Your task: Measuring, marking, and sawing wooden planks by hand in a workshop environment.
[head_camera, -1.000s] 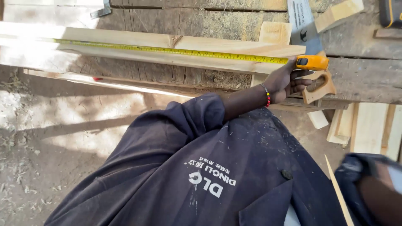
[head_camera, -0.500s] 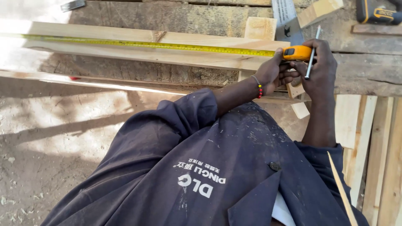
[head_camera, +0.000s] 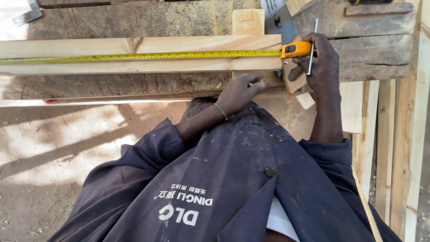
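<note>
Item one: right hand point(head_camera: 323, 62). I see it closed around two things at once, an orange tape measure case point(head_camera: 295, 49) pressed at the end of a pale plank point(head_camera: 134, 54), and a thin pencil point(head_camera: 311, 45) standing nearly upright between the fingers.

Item two: yellow tape point(head_camera: 143, 56). I see it drawn out flat along the top of the plank, running from the case to the left edge of the view.

Item three: left hand point(head_camera: 239, 92). I see it loosely curled with nothing in it, fingertips just below the plank's near edge, close to the case.

Item four: workbench point(head_camera: 148, 20). Rough grey boards carry the plank, which lies crosswise.

Item five: short wood block point(head_camera: 247, 21). It sits just behind the plank.

Item six: upright boards point(head_camera: 394, 148). They lean at the right.

Item seven: dark blue work coat point(head_camera: 251, 179), dusted with wood chips, filling the lower view.
</note>
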